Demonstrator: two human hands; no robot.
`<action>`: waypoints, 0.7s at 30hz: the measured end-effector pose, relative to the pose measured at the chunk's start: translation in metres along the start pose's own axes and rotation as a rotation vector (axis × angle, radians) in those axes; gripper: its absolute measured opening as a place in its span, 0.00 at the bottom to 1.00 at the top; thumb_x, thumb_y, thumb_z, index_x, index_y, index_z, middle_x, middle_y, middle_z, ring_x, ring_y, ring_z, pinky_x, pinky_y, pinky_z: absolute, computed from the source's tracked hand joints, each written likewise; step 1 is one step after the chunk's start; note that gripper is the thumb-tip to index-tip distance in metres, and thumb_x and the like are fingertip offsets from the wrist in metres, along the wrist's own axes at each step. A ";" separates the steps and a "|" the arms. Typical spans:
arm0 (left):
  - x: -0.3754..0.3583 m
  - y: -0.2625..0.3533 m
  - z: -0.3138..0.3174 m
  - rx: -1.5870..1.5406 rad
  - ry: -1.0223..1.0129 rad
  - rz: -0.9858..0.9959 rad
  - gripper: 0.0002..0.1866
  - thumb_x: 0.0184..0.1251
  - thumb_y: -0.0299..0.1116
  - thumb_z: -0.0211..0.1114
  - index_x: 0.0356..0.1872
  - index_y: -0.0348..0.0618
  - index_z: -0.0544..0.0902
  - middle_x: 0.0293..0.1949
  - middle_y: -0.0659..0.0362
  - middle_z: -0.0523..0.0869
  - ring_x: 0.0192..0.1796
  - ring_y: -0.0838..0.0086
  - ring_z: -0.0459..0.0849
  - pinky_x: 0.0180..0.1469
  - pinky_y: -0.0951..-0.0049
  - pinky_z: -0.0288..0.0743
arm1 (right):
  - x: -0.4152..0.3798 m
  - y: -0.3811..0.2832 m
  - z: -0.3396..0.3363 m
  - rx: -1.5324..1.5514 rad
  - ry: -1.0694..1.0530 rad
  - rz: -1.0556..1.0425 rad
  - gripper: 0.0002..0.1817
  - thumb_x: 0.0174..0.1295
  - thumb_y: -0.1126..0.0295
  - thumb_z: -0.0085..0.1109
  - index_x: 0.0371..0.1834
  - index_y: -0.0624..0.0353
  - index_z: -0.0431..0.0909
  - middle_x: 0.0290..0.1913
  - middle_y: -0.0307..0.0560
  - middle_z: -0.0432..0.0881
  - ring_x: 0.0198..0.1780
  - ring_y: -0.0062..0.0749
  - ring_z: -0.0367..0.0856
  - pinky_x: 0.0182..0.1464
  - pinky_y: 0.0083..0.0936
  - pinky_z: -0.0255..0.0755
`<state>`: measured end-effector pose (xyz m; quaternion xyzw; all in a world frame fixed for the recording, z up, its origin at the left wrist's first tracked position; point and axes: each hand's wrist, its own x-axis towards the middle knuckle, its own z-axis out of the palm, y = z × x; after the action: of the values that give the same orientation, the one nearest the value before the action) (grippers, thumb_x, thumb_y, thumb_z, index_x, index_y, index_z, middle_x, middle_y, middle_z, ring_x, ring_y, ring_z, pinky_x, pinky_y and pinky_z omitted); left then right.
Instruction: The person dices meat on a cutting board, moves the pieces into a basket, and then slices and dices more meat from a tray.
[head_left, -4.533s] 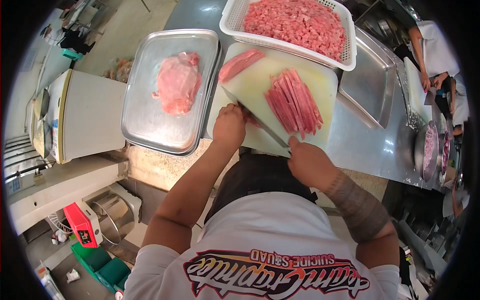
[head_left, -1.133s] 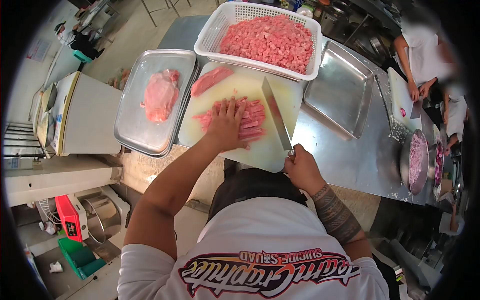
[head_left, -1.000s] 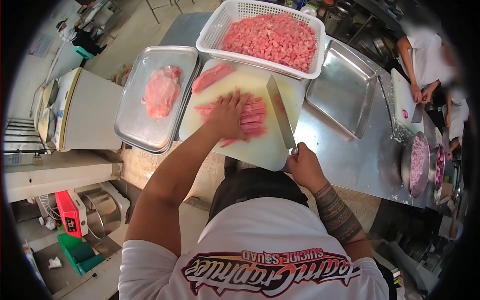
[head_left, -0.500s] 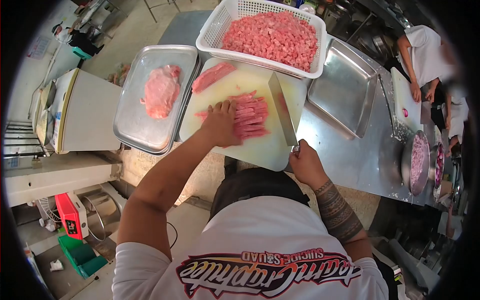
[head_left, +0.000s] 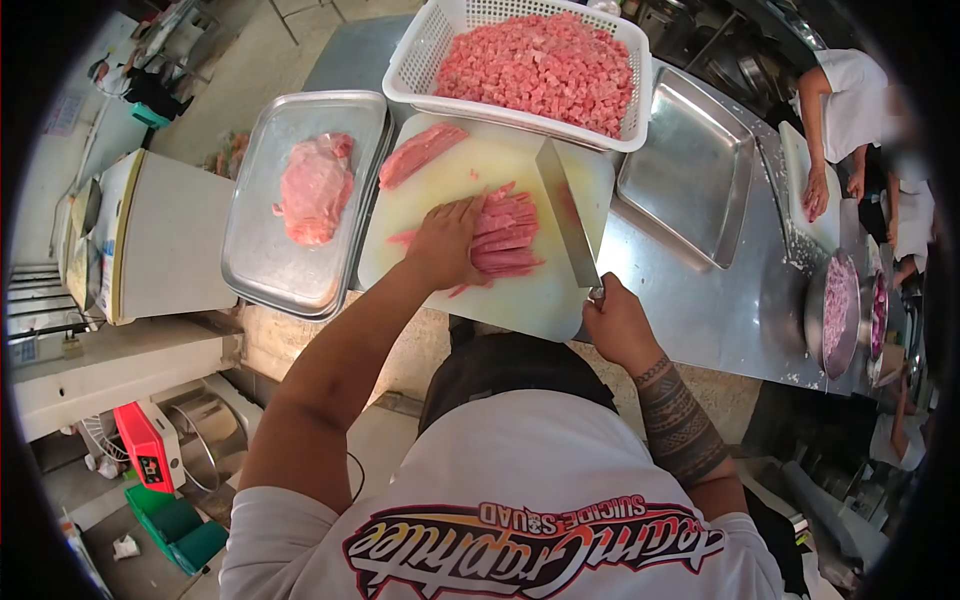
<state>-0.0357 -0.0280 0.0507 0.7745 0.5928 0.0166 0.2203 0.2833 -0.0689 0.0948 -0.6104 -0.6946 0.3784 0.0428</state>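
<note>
My left hand [head_left: 446, 244] lies flat over the left ends of several raw meat strips [head_left: 506, 232], fingers stretched out and close together. The strips lie side by side on a white cutting board [head_left: 520, 308]. My right hand [head_left: 616, 320] is closed around the handle of a cleaver [head_left: 567, 215]. Its broad blade points away from me over the right side of the board, apart from the strips. A longer piece of raw meat [head_left: 422, 155] lies at the board's far left corner.
A white perforated basket [head_left: 397, 75] of diced meat [head_left: 540, 70] stands beyond the board. To the left, a metal tray [head_left: 250, 235] bears a slab of meat [head_left: 315, 190]; another metal tray [head_left: 690, 170] is at right. A co-worker's hand [head_left: 815, 192] is over another board [head_left: 795, 160].
My left hand's fingers have flattened and drawn together over the strips. My right hand and the cleaver have barely moved. The view has shifted slightly.
</note>
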 end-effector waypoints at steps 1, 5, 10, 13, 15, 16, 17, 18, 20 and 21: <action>-0.001 0.003 -0.002 0.041 -0.016 -0.023 0.80 0.35 0.62 0.90 0.88 0.38 0.49 0.82 0.40 0.65 0.85 0.51 0.63 0.87 0.43 0.51 | -0.002 -0.003 0.000 0.005 0.025 -0.007 0.16 0.69 0.69 0.60 0.54 0.68 0.71 0.39 0.73 0.86 0.45 0.71 0.87 0.48 0.57 0.81; -0.007 0.041 -0.018 0.212 -0.038 -0.128 0.78 0.41 0.65 0.87 0.88 0.38 0.49 0.84 0.42 0.61 0.86 0.48 0.59 0.87 0.43 0.51 | -0.012 -0.010 0.002 -0.072 0.070 -0.049 0.20 0.70 0.71 0.58 0.62 0.65 0.67 0.38 0.70 0.86 0.44 0.69 0.87 0.47 0.58 0.80; 0.015 0.056 0.001 0.208 0.090 -0.145 0.76 0.41 0.69 0.85 0.86 0.36 0.54 0.80 0.43 0.67 0.82 0.46 0.65 0.82 0.44 0.58 | -0.011 -0.003 0.005 -0.106 0.037 -0.038 0.21 0.71 0.71 0.56 0.64 0.66 0.66 0.38 0.68 0.87 0.43 0.68 0.87 0.47 0.59 0.80; 0.029 0.051 -0.008 0.076 -0.034 -0.210 0.75 0.40 0.70 0.85 0.84 0.34 0.56 0.77 0.44 0.70 0.78 0.47 0.69 0.81 0.45 0.60 | -0.012 -0.005 0.007 -0.093 0.031 -0.031 0.20 0.71 0.71 0.56 0.63 0.66 0.66 0.38 0.68 0.87 0.43 0.68 0.87 0.47 0.59 0.80; 0.030 0.048 -0.003 0.085 -0.035 -0.192 0.75 0.40 0.71 0.85 0.83 0.34 0.58 0.75 0.44 0.71 0.76 0.47 0.71 0.80 0.46 0.61 | -0.012 -0.005 0.009 -0.088 0.045 -0.032 0.20 0.71 0.72 0.56 0.63 0.66 0.67 0.38 0.68 0.87 0.43 0.67 0.87 0.47 0.59 0.80; 0.030 0.047 0.000 0.108 0.022 -0.162 0.74 0.40 0.71 0.85 0.83 0.33 0.58 0.76 0.43 0.71 0.77 0.47 0.71 0.79 0.44 0.62 | -0.012 -0.007 0.008 -0.096 0.044 -0.032 0.20 0.71 0.72 0.55 0.63 0.66 0.67 0.38 0.68 0.87 0.43 0.67 0.87 0.47 0.59 0.80; 0.027 0.048 0.004 0.132 0.078 -0.132 0.74 0.40 0.70 0.85 0.83 0.32 0.59 0.76 0.42 0.71 0.77 0.46 0.71 0.78 0.43 0.63 | -0.013 -0.010 0.007 -0.102 0.041 -0.033 0.20 0.71 0.72 0.55 0.63 0.66 0.67 0.38 0.68 0.87 0.43 0.67 0.87 0.47 0.59 0.80; 0.022 0.049 0.008 0.156 0.132 -0.102 0.74 0.40 0.70 0.85 0.82 0.31 0.59 0.76 0.41 0.71 0.78 0.46 0.71 0.78 0.41 0.64 | -0.014 -0.012 0.008 -0.108 0.038 -0.032 0.20 0.71 0.72 0.55 0.63 0.66 0.67 0.38 0.68 0.87 0.43 0.67 0.88 0.48 0.59 0.80; 0.011 0.048 0.012 0.247 0.160 -0.051 0.75 0.40 0.71 0.84 0.83 0.30 0.58 0.77 0.40 0.69 0.78 0.44 0.70 0.78 0.36 0.63 | -0.013 -0.009 0.010 -0.104 0.043 -0.032 0.20 0.71 0.72 0.55 0.63 0.67 0.67 0.38 0.68 0.87 0.43 0.67 0.88 0.48 0.59 0.81; 0.010 0.047 0.013 0.291 0.174 -0.023 0.76 0.40 0.72 0.84 0.83 0.29 0.57 0.78 0.39 0.69 0.79 0.44 0.69 0.78 0.34 0.63 | -0.012 -0.007 0.009 -0.103 0.047 -0.029 0.20 0.71 0.72 0.55 0.63 0.67 0.67 0.37 0.68 0.87 0.42 0.67 0.88 0.48 0.59 0.81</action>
<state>0.0141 -0.0327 0.0538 0.7868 0.6148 -0.0047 0.0538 0.2757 -0.0835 0.0970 -0.6101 -0.7208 0.3273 0.0331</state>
